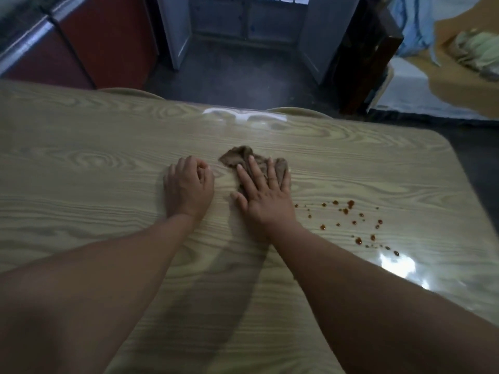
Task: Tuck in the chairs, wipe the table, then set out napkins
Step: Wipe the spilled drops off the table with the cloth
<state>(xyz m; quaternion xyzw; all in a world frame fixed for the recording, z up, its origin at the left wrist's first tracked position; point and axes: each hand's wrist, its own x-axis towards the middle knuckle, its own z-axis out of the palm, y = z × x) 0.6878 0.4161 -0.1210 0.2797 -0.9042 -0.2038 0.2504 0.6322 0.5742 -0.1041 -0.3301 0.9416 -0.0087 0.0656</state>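
A light wood-grain table [108,163] fills most of the view. A crumpled brown cloth [237,156] lies near its middle. My right hand [263,194] presses flat on the cloth with straight, spread fingers. My left hand [187,186] rests on the bare tabletop just left of the cloth, its fingers curled under and holding nothing. A scatter of reddish-brown drops [351,220] lies on the table to the right of my right hand. Two rounded chair backs [129,90] [299,111] show just over the far table edge.
Beyond the table lies a dark floor with a red cabinet [89,44] at the back left and a grey doorway [243,22] in the middle. A dark wooden post [370,58] and a bed with cloths [442,76] stand at the right. The table's rounded corner [442,141] is at right.
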